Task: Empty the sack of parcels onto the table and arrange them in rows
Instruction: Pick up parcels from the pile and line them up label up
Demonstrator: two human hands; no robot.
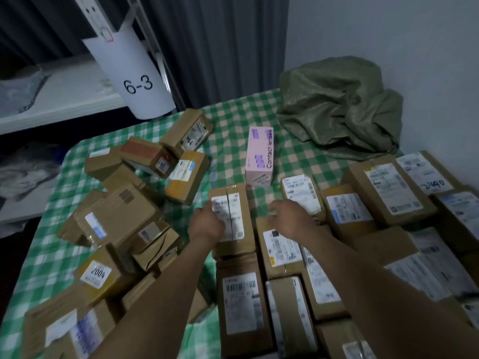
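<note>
Left hand (207,224) fingers (206,209) curled on left edge of brown labelled parcel (234,229), gripping it; right hand (291,220) fingers (273,216) bent over neighbouring parcel (277,252), grasp unclear; both parcels in rows, right side of table (233,120); loose heap (121,218) at left; green sack (337,107) crumpled at far corner.

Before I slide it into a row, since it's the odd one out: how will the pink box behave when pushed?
The pink box looks like thin printed card, so probably light and easily dented. It lies on a long side, so it should slide, not roll. The checked cloth may bunch under it.
</note>
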